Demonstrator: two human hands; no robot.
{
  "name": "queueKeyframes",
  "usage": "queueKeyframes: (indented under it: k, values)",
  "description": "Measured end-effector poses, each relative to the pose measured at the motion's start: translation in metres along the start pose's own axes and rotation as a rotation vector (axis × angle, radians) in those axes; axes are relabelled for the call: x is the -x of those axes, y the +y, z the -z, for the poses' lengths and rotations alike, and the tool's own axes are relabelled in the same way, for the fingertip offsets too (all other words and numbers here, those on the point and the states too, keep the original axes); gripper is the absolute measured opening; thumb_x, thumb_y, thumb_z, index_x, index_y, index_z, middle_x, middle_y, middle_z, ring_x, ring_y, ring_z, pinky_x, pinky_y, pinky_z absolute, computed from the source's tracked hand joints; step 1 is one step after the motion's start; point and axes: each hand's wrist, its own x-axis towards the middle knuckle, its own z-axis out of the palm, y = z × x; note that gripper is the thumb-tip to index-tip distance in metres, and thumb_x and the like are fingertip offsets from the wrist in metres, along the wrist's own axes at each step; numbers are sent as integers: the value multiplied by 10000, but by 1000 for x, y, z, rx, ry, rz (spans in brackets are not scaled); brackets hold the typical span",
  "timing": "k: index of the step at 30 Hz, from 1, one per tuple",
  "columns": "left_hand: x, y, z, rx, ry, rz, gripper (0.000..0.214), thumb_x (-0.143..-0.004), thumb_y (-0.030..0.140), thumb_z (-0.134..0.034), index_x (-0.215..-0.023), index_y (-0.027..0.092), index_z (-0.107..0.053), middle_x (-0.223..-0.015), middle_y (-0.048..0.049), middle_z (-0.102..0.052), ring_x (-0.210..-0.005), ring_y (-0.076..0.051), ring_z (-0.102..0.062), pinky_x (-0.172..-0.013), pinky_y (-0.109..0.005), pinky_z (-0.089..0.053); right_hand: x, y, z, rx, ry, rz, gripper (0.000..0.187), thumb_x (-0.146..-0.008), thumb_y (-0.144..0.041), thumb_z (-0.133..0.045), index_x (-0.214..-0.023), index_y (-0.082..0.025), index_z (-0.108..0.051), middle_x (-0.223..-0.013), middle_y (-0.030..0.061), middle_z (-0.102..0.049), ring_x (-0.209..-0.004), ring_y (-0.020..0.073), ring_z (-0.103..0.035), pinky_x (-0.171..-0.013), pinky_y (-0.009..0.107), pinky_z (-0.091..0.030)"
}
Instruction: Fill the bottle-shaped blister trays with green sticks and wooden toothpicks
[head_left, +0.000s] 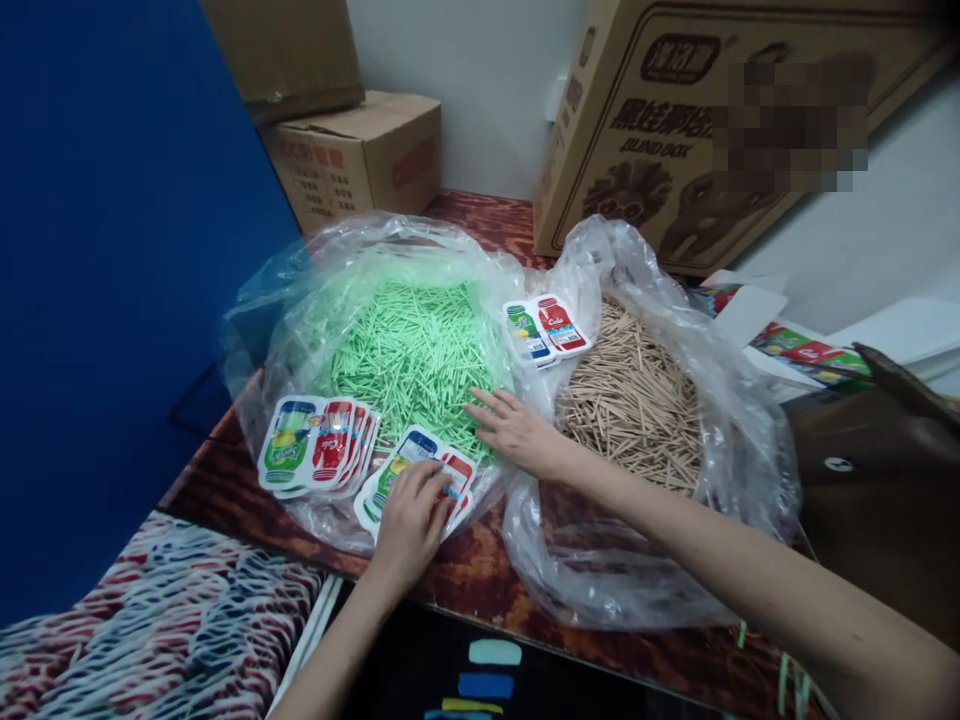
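Note:
My left hand (411, 515) lies over a small stack of white packs (412, 445) printed with Sprite and Cola bottles, its fingers curled down on them. My right hand (521, 432) reaches over from the right, fingers spread and touching the edge of a heap of green sticks (416, 350). These sticks lie in an opened clear plastic bag (300, 270). To the left, several similar packs overlap in a fanned stack (311, 445). Another couple of packs (546, 328) rest between the green heap and a heap of brown sticks (637, 400).
A second clear bag (600, 590) surrounds the brown sticks on the wood-patterned table (480, 560). Cardboard boxes stand behind: a smaller one (401, 150) and a large printed one (570, 190). A blue panel (127, 300) borders the left. Printed cartons (810, 350) lie at right.

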Motion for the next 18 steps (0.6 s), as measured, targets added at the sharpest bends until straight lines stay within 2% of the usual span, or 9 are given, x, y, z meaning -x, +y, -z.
queueKeyframes:
  k: [3, 7, 11, 14, 18]
  values:
    - [0, -3, 2, -6, -15, -4, 213, -861, 124, -527, -1052, 195, -588, -1113, -96, -616, -1061, -240, -564, -925, -432, -462, -2, 2, -6, -7, -9, 11, 141, -897, -137, -532, -929, -126, -668, -1344, 138, -532, -1371, 295, -329, -1093, 490, -281]
    - [-3, -2, 4, -15, -72, 0, 220, -848, 101, -531, -1039, 191, -590, -1108, -90, -616, -1063, -243, -549, -925, -427, -455, 1, 6, -10, -113, 4, -30, 163, -907, -108, -488, -971, -136, -635, -1290, 124, -572, -1327, 266, -394, -1086, 474, -305]
    - [-5, 0, 6, -25, -93, -10, 213, -848, 98, -523, -1024, 193, -596, -1115, -89, -615, -1059, -248, -545, -922, -434, -452, 5, 11, -10, -316, 75, -174, 192, -910, -112, -453, -1054, -153, -574, -1139, 108, -629, -1202, 233, -498, -1038, 445, -351]
    - [-7, 2, 7, -46, -97, -17, 202, -847, 100, -518, -1008, 190, -601, -1104, -94, -616, -1049, -251, -553, -909, -437, -460, 2, 13, -9, -494, 85, -321, 129, -877, -137, -478, -965, -172, -566, -975, 79, -637, -994, 224, -564, -901, 393, -425]
    - [-12, 7, 9, -69, -112, -10, 192, -853, 116, -516, -1004, 196, -604, -1091, -92, -620, -1038, -250, -565, -881, -431, -477, -12, 23, -2, -830, 102, -545, 66, -807, -147, -502, -836, -180, -552, -838, 33, -619, -819, 196, -562, -776, 324, -425]
